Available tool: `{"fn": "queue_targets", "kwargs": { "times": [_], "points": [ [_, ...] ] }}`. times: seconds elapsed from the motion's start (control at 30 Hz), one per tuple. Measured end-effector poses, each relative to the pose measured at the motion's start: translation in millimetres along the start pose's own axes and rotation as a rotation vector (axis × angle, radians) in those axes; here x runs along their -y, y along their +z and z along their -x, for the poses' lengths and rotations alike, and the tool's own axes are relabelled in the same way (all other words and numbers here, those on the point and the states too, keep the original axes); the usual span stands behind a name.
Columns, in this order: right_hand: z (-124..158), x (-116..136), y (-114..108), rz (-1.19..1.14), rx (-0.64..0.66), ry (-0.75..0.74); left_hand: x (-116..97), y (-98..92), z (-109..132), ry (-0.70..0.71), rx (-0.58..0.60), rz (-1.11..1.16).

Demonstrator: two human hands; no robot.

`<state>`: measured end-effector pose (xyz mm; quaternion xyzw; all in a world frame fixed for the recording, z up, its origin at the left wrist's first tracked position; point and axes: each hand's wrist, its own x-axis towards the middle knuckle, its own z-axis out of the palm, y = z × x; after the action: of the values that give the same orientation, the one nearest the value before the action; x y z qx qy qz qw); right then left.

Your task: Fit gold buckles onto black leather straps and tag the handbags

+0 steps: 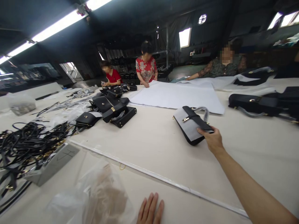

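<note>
My right hand [214, 140] reaches out across the table and grips the lower right edge of a small black handbag [195, 136]. A pale grey sheet covers the bag's front, crossed by a black strap with a gold clasp. The bag's wrapped top handle [205, 112] arches up on the far side. My left hand [150, 210] lies flat at the bottom of the view, fingers stretched out on the pale tabletop. To its left is a clear plastic bag [106, 196] with something brownish inside.
Black straps [35, 144] pile up at the left around a grey box [54, 163]. Black handbags [111, 107] sit left of centre, more handbags [257, 104] at the right. White sheets [179, 95] cover the far side, where several people work. A pale strip [140, 169] crosses the table.
</note>
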<state>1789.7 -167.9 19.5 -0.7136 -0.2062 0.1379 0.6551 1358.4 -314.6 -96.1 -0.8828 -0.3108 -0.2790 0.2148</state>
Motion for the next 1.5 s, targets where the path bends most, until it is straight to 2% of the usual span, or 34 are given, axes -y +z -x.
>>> {"fn": "queue_targets", "kwargs": {
  "times": [0.1, 0.2, 0.3, 0.37, 0.43, 0.53, 0.67, 0.7, 0.8, 0.9, 0.97, 1.03, 1.1, 1.17, 1.27, 1.37, 1.5],
  "points": [
    [20, 21, -2, 0.144, 0.090, -0.174, 8, -6.8, -5, 0.070, 0.030, 0.021],
    [56, 40, -6, 0.204, 0.212, -0.332, 13, -15.3, -14, 0.133, 0.086, 0.013],
    [98, 50, -17, 0.232, 0.263, -0.391, 8, -26.2, -22, 0.063, 0.146, 0.032],
    [124, 53, -31, 0.256, 0.245, -0.356, 2, -35.0, -27, -0.019, 0.176, 0.070],
    [151, 54, -52, 0.282, 0.210, -0.263, -4, -44.2, -33, -0.086, 0.241, 0.124],
    [198, 57, -96, 0.289, 0.187, -0.093, -8, -56.4, -42, -0.146, 0.392, 0.241],
    [284, 70, -161, 0.300, 0.162, 0.058, -9, -65.4, -54, -0.304, 0.526, 0.534],
    [307, 75, -177, 0.314, 0.150, 0.083, -10, -66.6, -57, -0.367, 0.547, 0.636],
    [374, 87, -218, 0.364, 0.114, 0.136, -10, -70.0, -61, -0.417, 0.574, 0.763],
    [419, 93, -253, 0.408, 0.118, 0.153, -3, -77.7, -59, -0.453, 0.582, 0.886],
    [431, 93, -273, 0.440, 0.177, 0.145, 6, -87.2, -58, -0.493, 0.577, 0.975],
    [432, 92, -291, 0.472, 0.270, 0.131, 14, -100.4, -61, -0.522, 0.572, 1.075],
    [428, 91, -306, 0.523, 0.374, 0.090, 17, -115.8, -68, -0.509, 0.579, 1.190],
    [427, 91, -318, 0.592, 0.397, 0.077, 13, -132.1, -77, -0.458, 0.603, 1.307],
    [439, 97, -323, 0.560, 0.227, 0.268, 3, -156.9, -82, -0.398, 0.639, 1.426],
    [461, 102, -312, 0.453, 0.066, 0.441, 0, -183.7, -68, -0.399, 0.669, 1.465],
    [467, 101, -290, 0.539, 0.026, 0.368, 14, -227.4, -31, -0.416, 0.747, 1.449]
  ]
}}
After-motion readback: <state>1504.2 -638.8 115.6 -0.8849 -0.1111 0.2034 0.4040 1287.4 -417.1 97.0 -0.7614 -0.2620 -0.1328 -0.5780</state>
